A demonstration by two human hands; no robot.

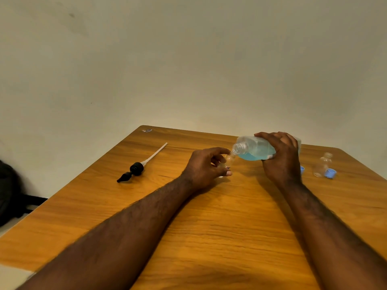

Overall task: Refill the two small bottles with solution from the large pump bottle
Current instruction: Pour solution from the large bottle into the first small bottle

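My right hand [281, 156] grips the large clear bottle [253, 148], tipped on its side with its open neck pointing left; blue solution pools along its lower side. My left hand [206, 166] holds a small clear bottle [229, 160] on the table, its mouth right under the large bottle's neck and mostly hidden by my fingers. A second small clear bottle [323, 164] stands uncapped at the right, with a blue cap [330, 173] lying beside it. Another blue cap [302, 169] peeks out behind my right wrist.
The black pump head with its white dip tube [137, 167] lies on the wooden table [209, 227] at the left. A dark bag [8, 189] sits off the table's left edge. A plain wall rises behind the table.
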